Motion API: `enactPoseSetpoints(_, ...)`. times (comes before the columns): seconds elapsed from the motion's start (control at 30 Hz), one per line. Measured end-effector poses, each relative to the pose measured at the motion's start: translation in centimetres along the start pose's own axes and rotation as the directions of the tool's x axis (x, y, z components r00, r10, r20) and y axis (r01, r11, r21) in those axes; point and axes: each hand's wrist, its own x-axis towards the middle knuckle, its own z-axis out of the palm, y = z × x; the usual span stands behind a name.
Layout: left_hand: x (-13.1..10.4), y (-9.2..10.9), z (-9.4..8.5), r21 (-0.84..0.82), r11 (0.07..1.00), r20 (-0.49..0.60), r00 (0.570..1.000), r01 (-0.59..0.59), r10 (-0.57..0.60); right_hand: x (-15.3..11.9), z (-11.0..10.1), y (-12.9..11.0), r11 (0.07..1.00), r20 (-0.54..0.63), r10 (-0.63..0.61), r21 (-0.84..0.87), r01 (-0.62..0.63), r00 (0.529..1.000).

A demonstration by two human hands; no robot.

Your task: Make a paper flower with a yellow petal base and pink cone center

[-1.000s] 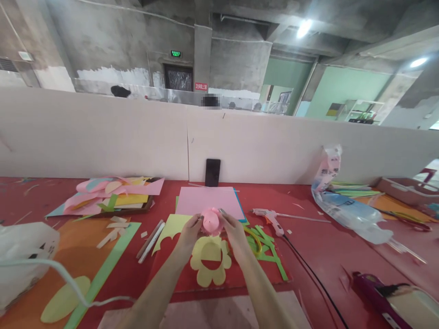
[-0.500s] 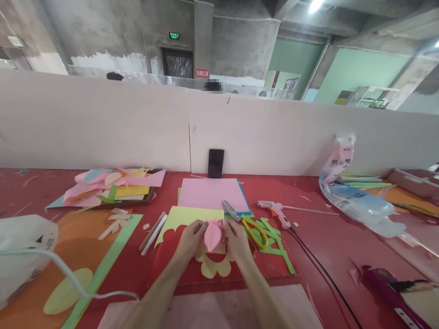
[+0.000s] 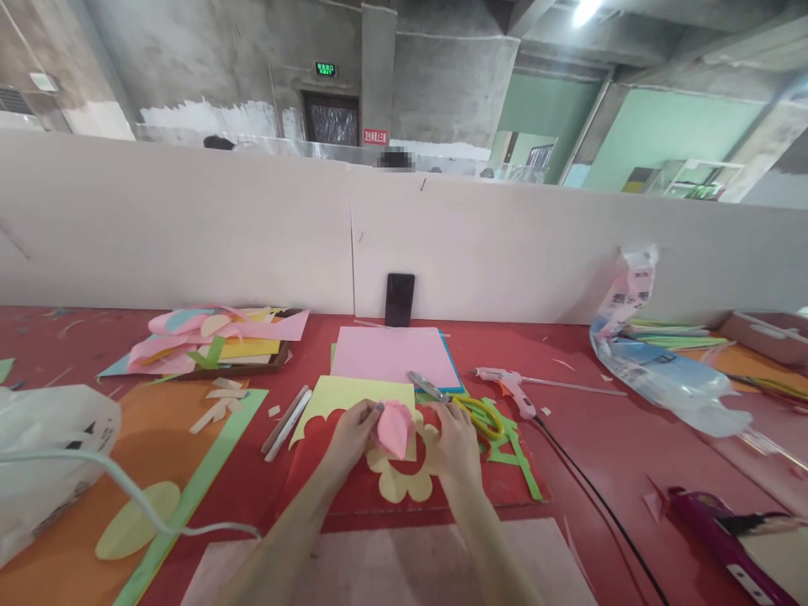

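Note:
A folded pink paper piece [image 3: 395, 429] is pinched between the fingers of my left hand [image 3: 357, 431], near the middle of the table. My right hand [image 3: 455, 438] is apart from it, to its right, fingers bent over the edge of a pale yellow flower-shaped cutout [image 3: 404, 486]; whether they grip anything is hidden. Just beyond the right fingers are scissors with yellow handles [image 3: 481, 417]. Under the cutout is red card [image 3: 341, 497], with a pale yellow sheet [image 3: 353, 391] behind it.
A pink glue gun [image 3: 516, 392] with a black cord lies to the right, near green paper strips [image 3: 521, 463]. Two pens [image 3: 287, 425] lie left. A phone [image 3: 400, 300] leans on the white partition [image 3: 536, 252]. Paper scraps [image 3: 208, 337] are piled at back left.
My right hand has let go of the pink paper and moved right, towards the scissors. The scissors' handles have shifted slightly. My left hand still holds the pink paper, now tilted differently.

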Motion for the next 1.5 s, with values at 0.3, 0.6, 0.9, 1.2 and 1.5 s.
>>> enactPoseSetpoints(0.3,0.3,0.0,0.0,0.043,0.999,0.030,0.999,0.014,-0.015,1.1,1.8,-0.5,0.571,0.152,0.153,0.793,-0.213,0.976)
enactPoseSetpoints(0.6,0.5,-0.7,-0.3,0.082,0.996,0.077,0.997,-0.032,0.026,1.2,2.8,-1.6,0.554,0.286,-0.055,0.806,-0.209,0.957)
enactPoseSetpoints(0.9,0.4,-0.4,-0.3,0.074,0.997,0.107,0.994,0.011,-0.019,1.9,3.3,-0.7,0.528,0.295,0.017,0.808,-0.259,0.955)
enactPoseSetpoints(1.2,0.1,-0.1,-0.2,0.037,0.999,0.084,0.996,-0.001,-0.002,1.7,3.6,-0.5,0.503,0.334,0.007,0.813,-0.292,0.942)
enactPoseSetpoints(1.5,0.2,-0.1,-0.2,-0.034,0.998,-0.003,0.999,0.053,-0.053,1.8,2.9,-0.9,0.518,0.308,0.007,0.813,-0.267,0.951)
